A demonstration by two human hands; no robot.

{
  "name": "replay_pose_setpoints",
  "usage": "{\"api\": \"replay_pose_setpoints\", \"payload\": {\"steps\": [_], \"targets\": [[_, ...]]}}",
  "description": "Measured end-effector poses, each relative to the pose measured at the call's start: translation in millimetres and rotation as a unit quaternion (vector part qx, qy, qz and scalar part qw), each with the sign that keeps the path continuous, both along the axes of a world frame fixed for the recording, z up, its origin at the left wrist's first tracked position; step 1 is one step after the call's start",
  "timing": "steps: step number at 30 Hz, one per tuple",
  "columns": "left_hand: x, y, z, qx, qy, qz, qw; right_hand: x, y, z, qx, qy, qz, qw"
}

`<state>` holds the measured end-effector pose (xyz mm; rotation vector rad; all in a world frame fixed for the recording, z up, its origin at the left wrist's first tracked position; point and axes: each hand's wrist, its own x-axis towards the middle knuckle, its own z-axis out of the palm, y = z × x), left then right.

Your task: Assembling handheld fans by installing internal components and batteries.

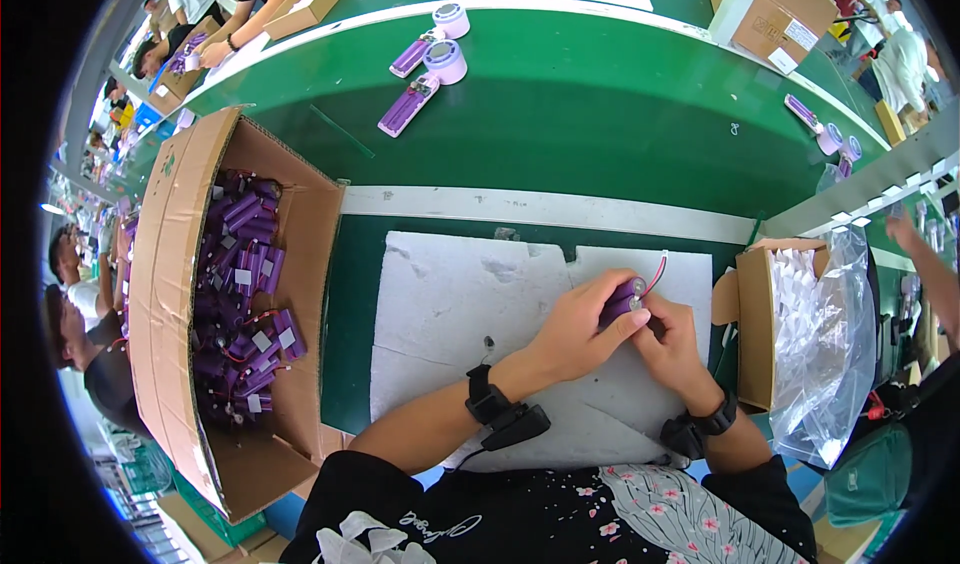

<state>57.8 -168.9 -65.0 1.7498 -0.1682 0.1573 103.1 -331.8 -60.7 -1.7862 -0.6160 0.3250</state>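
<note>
A purple battery pack (621,302) of paired cylindrical cells is held above the foam sheet, its cell ends showing. My left hand (573,336) is closed round it, with the thumb along the near side. From the right, my right hand (672,348) meets the pack, fingers curled and pressed together at its lower right side; the fingertips are partly hidden. Thin red and dark wires (656,275) rise from the pack to a small white connector. Under both hands lies the grey-white foam sheet (460,314), with dents and a crack.
At left, a tilted cardboard box (170,294) holds many purple battery packs (245,274). A smaller box (757,334) at right contains white pieces and clear plastic wrap (825,364). Purple-and-white devices (408,106) lie on the green bench (560,104) beyond a white ledge (550,209). Other people work around.
</note>
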Motion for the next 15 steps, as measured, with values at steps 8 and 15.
{"api": "replay_pose_setpoints", "payload": {"steps": [8,15], "targets": [[-0.7,0.7,-1.0,0.003,0.011,0.005,1.000,0.2,-1.4,-0.9,-0.016,-0.002,-0.005,1.000],[-0.6,0.7,-0.4,0.008,0.010,0.005,1.000,0.3,-2.3,-4.1,-0.022,-0.013,-0.005,1.000]]}}
